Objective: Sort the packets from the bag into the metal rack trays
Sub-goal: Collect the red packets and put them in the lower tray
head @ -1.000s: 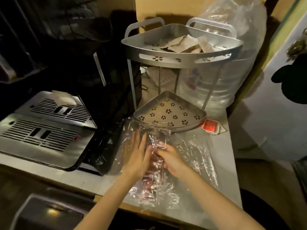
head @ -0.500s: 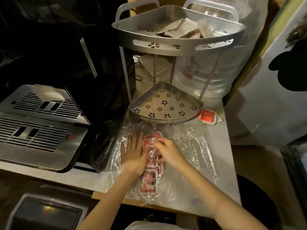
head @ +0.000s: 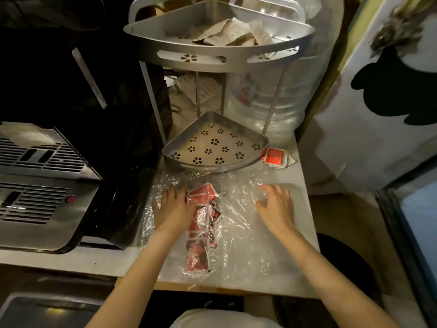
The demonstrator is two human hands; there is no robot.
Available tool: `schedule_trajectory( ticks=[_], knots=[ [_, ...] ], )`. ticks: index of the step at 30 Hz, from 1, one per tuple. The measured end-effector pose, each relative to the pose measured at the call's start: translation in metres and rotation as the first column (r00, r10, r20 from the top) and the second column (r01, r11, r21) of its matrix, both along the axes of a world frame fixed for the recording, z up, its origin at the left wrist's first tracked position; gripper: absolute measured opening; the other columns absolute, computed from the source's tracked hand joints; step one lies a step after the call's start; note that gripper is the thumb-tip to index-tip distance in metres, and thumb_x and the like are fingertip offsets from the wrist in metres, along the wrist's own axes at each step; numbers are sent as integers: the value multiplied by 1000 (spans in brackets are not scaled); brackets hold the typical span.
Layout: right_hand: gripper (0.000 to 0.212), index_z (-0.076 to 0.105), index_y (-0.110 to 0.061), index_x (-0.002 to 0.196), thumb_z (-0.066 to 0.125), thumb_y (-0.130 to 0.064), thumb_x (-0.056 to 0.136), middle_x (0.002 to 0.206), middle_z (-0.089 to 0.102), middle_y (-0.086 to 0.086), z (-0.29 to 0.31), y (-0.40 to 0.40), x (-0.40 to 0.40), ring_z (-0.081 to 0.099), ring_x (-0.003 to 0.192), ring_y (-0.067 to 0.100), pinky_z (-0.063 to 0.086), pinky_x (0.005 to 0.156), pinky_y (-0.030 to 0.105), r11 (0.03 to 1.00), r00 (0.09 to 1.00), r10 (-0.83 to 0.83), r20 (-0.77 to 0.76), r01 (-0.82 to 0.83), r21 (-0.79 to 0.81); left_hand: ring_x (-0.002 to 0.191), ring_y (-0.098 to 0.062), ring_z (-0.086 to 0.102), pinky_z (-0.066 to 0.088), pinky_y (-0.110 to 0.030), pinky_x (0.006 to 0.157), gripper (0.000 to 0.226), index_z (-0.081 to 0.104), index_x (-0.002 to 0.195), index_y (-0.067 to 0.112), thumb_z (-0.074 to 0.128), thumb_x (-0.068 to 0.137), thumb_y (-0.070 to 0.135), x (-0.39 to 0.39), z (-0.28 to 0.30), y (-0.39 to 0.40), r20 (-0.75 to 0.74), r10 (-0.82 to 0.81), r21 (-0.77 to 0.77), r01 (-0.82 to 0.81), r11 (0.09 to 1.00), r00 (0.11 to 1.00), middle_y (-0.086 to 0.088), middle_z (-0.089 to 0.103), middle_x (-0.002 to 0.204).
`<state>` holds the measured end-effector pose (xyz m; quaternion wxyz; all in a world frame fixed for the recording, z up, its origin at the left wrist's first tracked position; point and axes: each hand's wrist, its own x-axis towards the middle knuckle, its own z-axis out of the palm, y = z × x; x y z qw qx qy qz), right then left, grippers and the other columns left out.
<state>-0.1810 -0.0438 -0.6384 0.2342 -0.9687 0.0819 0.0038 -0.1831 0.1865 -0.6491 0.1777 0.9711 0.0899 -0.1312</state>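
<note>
A clear plastic bag lies flat on the white counter, with several red packets in a strip inside it. My left hand rests flat on the bag beside the packets, fingers spread. My right hand hovers over the bag's right part, fingers apart and holding nothing. Behind the bag stands the metal rack: its lower tray holds nothing, its upper tray holds several pale paper packets. A red packet lies on the counter beside the lower tray's right corner.
A steel machine with vent grilles fills the left. A large clear water jug stands behind the rack. The counter's edge runs along the right, with a white panel beyond it.
My right hand has left the red packets and moved right across the bag. The left hand stayed flat by the packets. The camera has tilted down and closer.
</note>
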Motion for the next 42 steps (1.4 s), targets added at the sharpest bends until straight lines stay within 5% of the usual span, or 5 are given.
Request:
schedule_trajectory(
  ticks=[6,15,29,36,42],
  knots=[
    [69,37,-12,133,61,-48,79,132,49,11,6,-12,-8,44,122,33,35,98,48,961,951,-270,-151,275,16,143,-22,6,1,-46,115,54,15,145,22,17,96,44,-11,19,-43,404,-46,-49,72,996,914,-4,13,155],
    [16,57,-9,68,69,-16,77,58,52,3,30,-29,0,48,47,12,39,45,21,707,878,-161,-450,421,569,136,-26,-29,-17,-48,109,70,-20,139,38,-7,76,64,-25,-8,-61,167,-375,185,345,920,912,-4,-29,149],
    [18,68,-10,99,66,-7,81,94,71,3,70,-36,13,63,97,17,46,90,27,540,935,132,-328,210,815,138,-7,-23,-20,-33,110,79,-19,139,36,-27,68,69,-25,-16,-42,241,-289,-123,325,938,927,13,-25,148],
    [22,68,-18,100,58,-6,85,83,75,7,110,-39,25,72,71,21,56,65,27,390,936,276,-217,97,916,134,-3,-21,-16,-33,111,78,-19,134,43,-28,62,73,-23,-27,-33,160,-290,-143,313,939,944,14,-19,149],
    [22,73,-19,95,61,-5,84,96,66,13,131,-30,32,71,75,22,51,82,35,381,945,300,-130,6,925,142,-19,14,5,-45,116,54,28,142,22,11,96,46,-7,-5,-41,120,-179,-210,201,957,977,-3,20,154]
  ],
)
